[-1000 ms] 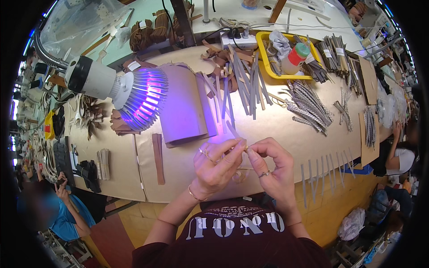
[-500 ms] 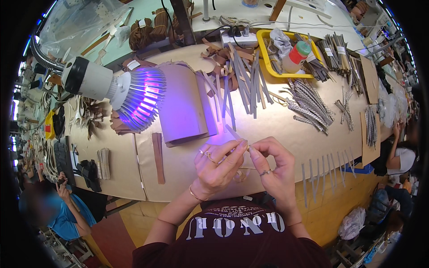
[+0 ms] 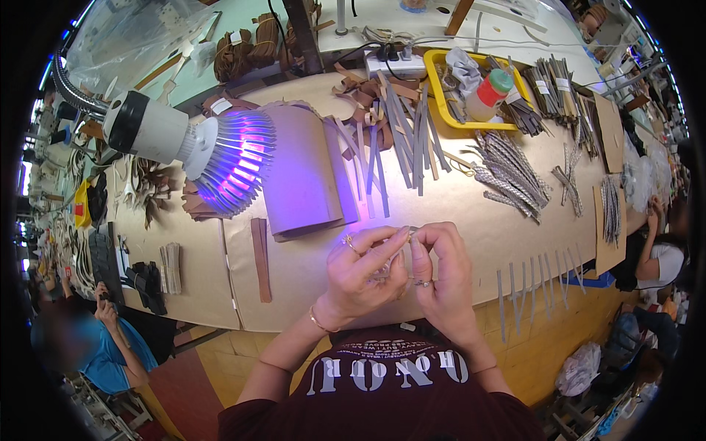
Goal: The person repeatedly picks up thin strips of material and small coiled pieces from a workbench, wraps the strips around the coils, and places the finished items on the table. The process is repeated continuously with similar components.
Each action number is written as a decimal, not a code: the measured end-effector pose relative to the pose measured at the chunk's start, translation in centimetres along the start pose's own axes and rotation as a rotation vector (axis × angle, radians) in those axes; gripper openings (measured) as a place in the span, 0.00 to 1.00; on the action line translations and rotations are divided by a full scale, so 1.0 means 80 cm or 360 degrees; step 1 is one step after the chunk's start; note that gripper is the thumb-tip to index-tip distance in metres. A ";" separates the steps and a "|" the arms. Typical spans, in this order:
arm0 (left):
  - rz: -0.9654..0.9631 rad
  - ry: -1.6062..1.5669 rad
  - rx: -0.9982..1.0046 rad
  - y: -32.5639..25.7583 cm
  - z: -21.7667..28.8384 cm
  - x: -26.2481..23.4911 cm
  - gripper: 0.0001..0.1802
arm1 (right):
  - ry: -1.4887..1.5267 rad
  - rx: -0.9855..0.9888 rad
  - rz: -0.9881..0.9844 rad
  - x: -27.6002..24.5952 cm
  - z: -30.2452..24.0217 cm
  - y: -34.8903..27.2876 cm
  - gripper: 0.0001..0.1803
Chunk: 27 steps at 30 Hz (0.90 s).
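My left hand [image 3: 362, 275] and my right hand [image 3: 446, 283] meet over the near edge of the table, fingertips pinched together. Between them is a narrow strip [image 3: 413, 231], of which only a small bit shows; the fingers hide the rest. Both hands are closed on it. Ahead of them, a lamp [image 3: 234, 163] with a finned head shines purple light onto a curved brown board [image 3: 303, 173]. Loose grey strips [image 3: 401, 132] lie beyond my fingers, beside curled brown scraps [image 3: 353, 92].
To the right stands a yellow tray [image 3: 441, 121] holding a bottle with a green cap [image 3: 491, 95]. Braided strips [image 3: 511, 176] lie in front of it. Several grey strips [image 3: 546, 279] hang over the table's near edge. A brown strip bundle [image 3: 260, 261] lies left. Co-workers sit at both sides.
The grey strip that stuck out up and left from my fingertips no longer shows there. My left fingers have curled in, and my right hand has shifted slightly left.
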State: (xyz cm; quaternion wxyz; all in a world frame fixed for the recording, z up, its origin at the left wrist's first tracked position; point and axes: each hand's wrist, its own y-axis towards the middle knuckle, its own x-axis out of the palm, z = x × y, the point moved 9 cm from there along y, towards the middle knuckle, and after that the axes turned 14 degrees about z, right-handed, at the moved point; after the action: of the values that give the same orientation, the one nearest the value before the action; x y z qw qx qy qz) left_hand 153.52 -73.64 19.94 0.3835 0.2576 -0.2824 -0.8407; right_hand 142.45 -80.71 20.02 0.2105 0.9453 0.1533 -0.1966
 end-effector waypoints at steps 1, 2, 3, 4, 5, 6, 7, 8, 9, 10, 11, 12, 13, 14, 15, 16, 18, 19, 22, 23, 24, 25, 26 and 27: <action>-0.0019 -0.0038 -0.0066 0.000 -0.002 0.000 0.20 | -0.0038 -0.0031 0.0012 0.000 -0.002 0.000 0.04; -0.0038 -0.0073 -0.0136 0.001 -0.005 0.000 0.19 | -0.0072 -0.0062 0.0026 0.001 -0.003 0.000 0.04; -0.0061 -0.0089 -0.0212 0.001 -0.009 0.000 0.18 | -0.0101 -0.0096 0.0035 0.001 -0.005 0.000 0.05; -0.0064 -0.0135 -0.0266 0.001 -0.011 -0.001 0.17 | -0.0127 -0.0129 0.0045 0.002 -0.007 0.000 0.05; -0.0070 -0.0163 -0.0326 0.002 -0.015 -0.001 0.16 | -0.0154 -0.0162 0.0055 0.002 -0.008 -0.001 0.05; -0.0076 -0.0192 -0.0394 0.001 -0.019 0.000 0.15 | -0.0171 -0.0183 0.0061 0.003 -0.009 -0.001 0.05; -0.0077 -0.0198 -0.0410 0.002 -0.020 0.000 0.14 | -0.0188 -0.0203 0.0066 0.003 -0.010 -0.001 0.06; -0.0079 -0.0205 -0.0435 0.001 -0.021 0.000 0.14 | -0.0205 -0.0224 0.0072 0.004 -0.010 -0.001 0.06; -0.0079 -0.0204 -0.0462 0.001 -0.023 -0.001 0.13 | -0.0217 -0.0229 0.0077 0.004 -0.010 -0.002 0.06; -0.0083 -0.0201 -0.0473 0.001 -0.024 -0.001 0.13 | -0.0228 -0.0234 0.0081 0.005 -0.010 -0.002 0.06; -0.0085 -0.0191 -0.0487 0.001 -0.025 -0.001 0.12 | -0.0232 -0.0241 0.0089 0.005 -0.010 -0.003 0.06; -0.0087 -0.0181 -0.0500 0.000 -0.025 -0.001 0.12 | -0.0241 -0.0248 0.0094 0.005 -0.011 -0.003 0.06; -0.0094 -0.0193 -0.0535 0.000 -0.027 -0.001 0.12 | -0.0244 -0.0257 0.0103 0.005 -0.011 -0.003 0.07; -0.0100 -0.0206 -0.0568 0.000 -0.029 -0.001 0.12 | -0.0247 -0.0266 0.0112 0.005 -0.011 -0.003 0.07; -0.0106 -0.0219 -0.0602 0.000 -0.030 0.000 0.11 | -0.0258 -0.0271 0.0113 0.005 -0.012 -0.003 0.07; -0.0111 -0.0209 -0.0585 0.001 -0.029 0.000 0.11 | -0.0268 -0.0276 0.0114 0.006 -0.012 -0.003 0.07; -0.0122 -0.0187 -0.0552 0.003 -0.027 0.000 0.11 | -0.0291 -0.0297 0.0113 0.006 -0.013 -0.003 0.07; -0.0133 -0.0192 -0.0592 0.002 -0.028 0.001 0.11 | -0.0305 -0.0313 0.0112 0.006 -0.014 -0.003 0.07; -0.0169 -0.0217 -0.0743 -0.003 -0.035 0.002 0.10 | -0.0356 -0.0361 0.0094 0.008 -0.016 -0.002 0.08; -0.0181 -0.0231 -0.0815 -0.005 -0.039 0.003 0.09 | -0.0378 -0.0377 0.0077 0.009 -0.017 -0.002 0.08; -0.0193 -0.0240 -0.0891 -0.008 -0.045 0.003 0.09 | -0.0374 -0.0385 0.0078 0.009 -0.018 -0.002 0.08; -0.0196 -0.0281 -0.0899 -0.009 -0.046 0.004 0.08 | -0.0374 -0.0393 0.0070 0.009 -0.018 -0.002 0.08; -0.0199 -0.0316 -0.0914 -0.009 -0.048 0.004 0.08 | -0.0369 -0.0396 0.0065 0.009 -0.017 -0.002 0.09; -0.0197 -0.0347 -0.0926 -0.010 -0.051 0.004 0.08 | -0.0326 -0.0378 0.0037 0.011 -0.016 -0.003 0.09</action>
State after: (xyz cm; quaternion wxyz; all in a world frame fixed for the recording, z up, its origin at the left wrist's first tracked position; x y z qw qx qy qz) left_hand 155.54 -74.58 16.43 0.3566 0.0621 -0.0532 -0.9307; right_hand 143.56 -79.77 20.59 0.3377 0.8904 0.1422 -0.2700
